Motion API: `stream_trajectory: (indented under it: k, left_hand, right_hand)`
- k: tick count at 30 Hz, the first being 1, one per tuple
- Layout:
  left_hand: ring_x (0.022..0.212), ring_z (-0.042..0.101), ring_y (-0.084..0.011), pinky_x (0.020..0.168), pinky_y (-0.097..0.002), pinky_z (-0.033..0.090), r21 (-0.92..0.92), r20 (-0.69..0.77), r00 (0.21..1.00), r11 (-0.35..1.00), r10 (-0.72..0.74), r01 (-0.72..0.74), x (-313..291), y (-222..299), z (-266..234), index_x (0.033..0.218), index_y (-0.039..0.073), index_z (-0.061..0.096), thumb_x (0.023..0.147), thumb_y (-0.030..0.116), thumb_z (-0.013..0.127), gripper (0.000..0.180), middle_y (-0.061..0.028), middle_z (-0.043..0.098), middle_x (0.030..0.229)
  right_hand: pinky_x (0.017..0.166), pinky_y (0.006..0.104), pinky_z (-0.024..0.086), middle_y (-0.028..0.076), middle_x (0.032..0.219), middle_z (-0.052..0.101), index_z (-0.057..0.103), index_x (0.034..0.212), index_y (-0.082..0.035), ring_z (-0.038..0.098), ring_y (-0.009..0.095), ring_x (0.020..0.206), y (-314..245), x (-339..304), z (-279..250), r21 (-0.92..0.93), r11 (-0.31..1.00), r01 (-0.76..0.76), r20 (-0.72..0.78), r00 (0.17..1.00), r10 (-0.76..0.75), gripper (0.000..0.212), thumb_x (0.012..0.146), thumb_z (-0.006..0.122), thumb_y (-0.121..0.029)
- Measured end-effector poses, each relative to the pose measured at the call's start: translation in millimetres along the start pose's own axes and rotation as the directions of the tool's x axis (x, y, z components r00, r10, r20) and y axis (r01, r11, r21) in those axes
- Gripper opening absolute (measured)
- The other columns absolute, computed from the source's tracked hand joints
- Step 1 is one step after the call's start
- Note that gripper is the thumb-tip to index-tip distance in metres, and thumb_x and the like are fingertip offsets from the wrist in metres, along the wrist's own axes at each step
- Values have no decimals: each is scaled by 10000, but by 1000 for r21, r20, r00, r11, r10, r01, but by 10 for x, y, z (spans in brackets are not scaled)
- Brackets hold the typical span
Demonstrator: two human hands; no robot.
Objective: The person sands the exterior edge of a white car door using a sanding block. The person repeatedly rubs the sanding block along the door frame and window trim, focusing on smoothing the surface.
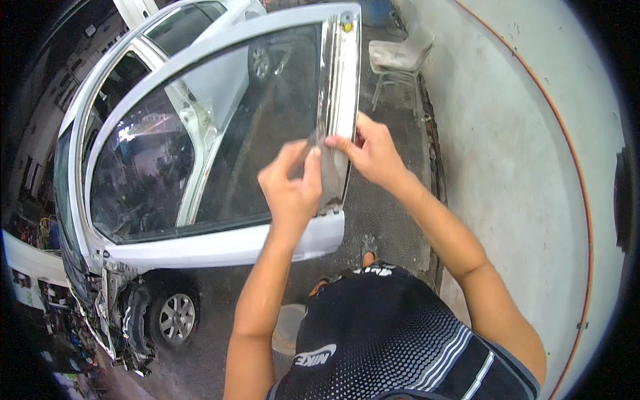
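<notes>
A white car door [223,255] stands swung out from the car, its glass window [267,133] raised. My left hand [291,181] is closed in a pinch, thumb and forefinger meeting on a thin greyish strip [329,175] at the rear upright of the window frame. The strip's exact kind is unclear. Around the outer edge of the door frame [346,80] my right hand [379,152] is closed, its thumb pressed on the face beside the strip and the other fingers partly hidden behind the edge. Both hands nearly touch.
The white car body [160,57] is at the left, with its front stripped around the wheel [176,317]. A pale plastic chair [400,57] stands beyond the door. Along the right runs a pale wall [513,167] with an orange hose [579,160]. A round pale container [288,327] sits below.
</notes>
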State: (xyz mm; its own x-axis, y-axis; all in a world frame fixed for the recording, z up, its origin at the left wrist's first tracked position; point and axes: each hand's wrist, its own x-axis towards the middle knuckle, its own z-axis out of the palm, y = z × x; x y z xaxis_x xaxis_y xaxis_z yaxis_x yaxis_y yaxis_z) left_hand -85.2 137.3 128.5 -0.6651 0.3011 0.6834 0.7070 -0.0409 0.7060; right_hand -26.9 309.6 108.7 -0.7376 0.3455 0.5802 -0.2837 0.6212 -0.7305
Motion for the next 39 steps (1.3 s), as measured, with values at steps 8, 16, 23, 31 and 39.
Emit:
stream_trajectory:
  k: [8, 16, 23, 31, 39]
  left_hand:
    - [753, 733, -152, 702, -284, 545, -59, 36, 999, 998, -20, 22, 100, 41, 0, 976, -34, 724, 891, 24, 712, 103, -130, 755, 816]
    - [732, 726, -166, 698, -301, 549, 15, 28, 1000, 1000, -5, 5, 121, 92, -38, 978, -42, 722, 884, 22, 717, 114, -132, 748, 799]
    - [788, 680, -104, 745, -259, 530, -32, 25, 999, 999, -21, 22, 284, 133, 14, 967, -44, 717, 895, 58, 753, 130, -81, 746, 826]
    - [772, 673, -110, 743, -278, 529, 34, 72, 997, 999, -3, 1, 225, 85, -48, 981, -30, 723, 898, 76, 754, 139, -74, 739, 814]
    - [726, 730, -167, 674, -310, 547, 32, 55, 992, 992, 117, -119, 213, 87, -48, 974, -27, 718, 894, 54, 719, 114, -131, 746, 807]
  right_hand:
    - [630, 380, 512, 158, 832, 703, 668, 1100, -13, 650, 284, 655, -36, 3, -55, -51, 999, -14, 13, 1000, 14, 375, 940, 754, -342]
    - [708, 428, 542, 212, 896, 713, 645, 1165, -20, 709, 392, 789, -114, -11, -44, -56, 989, -135, 64, 988, 139, 429, 967, 705, -396]
    - [692, 424, 551, 238, 873, 701, 636, 1139, 7, 714, 418, 790, -17, 53, -32, -96, 994, -47, 6, 999, 47, 481, 1000, 648, -454]
    - [666, 455, 538, 229, 800, 692, 658, 1031, 0, 715, 403, 762, -135, 14, 25, -28, 998, -56, -75, 996, 54, 465, 993, 662, -463]
    - [608, 427, 525, 202, 741, 685, 682, 958, 2, 709, 366, 679, -119, -26, 125, -58, 997, 43, -230, 972, -55, 450, 983, 688, -448]
